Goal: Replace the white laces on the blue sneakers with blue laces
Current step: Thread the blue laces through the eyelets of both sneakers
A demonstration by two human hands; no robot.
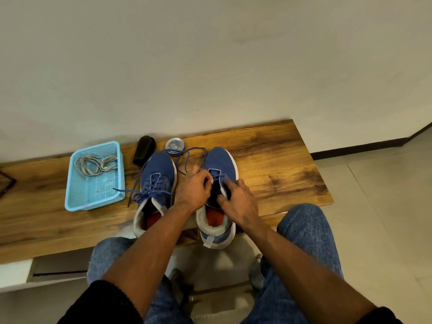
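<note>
Your left hand point(192, 188) pinches the blue lace point(187, 157) over the right sneaker point(218, 164), which stands near the surface's point(280, 160) front edge. Your right hand point(238, 202) grips that sneaker's tongue. The left sneaker point(159, 169) stands just beside it, already laced blue. White laces point(95, 166) lie in the basket point(70, 183) toward the left.

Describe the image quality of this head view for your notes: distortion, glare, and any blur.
Head view: wide-angle lens bows the bench edges; a soft sheen lies on its wood at right; the hands, left and right, and blue lace look slightly soft; lighting is dim and even.
</note>
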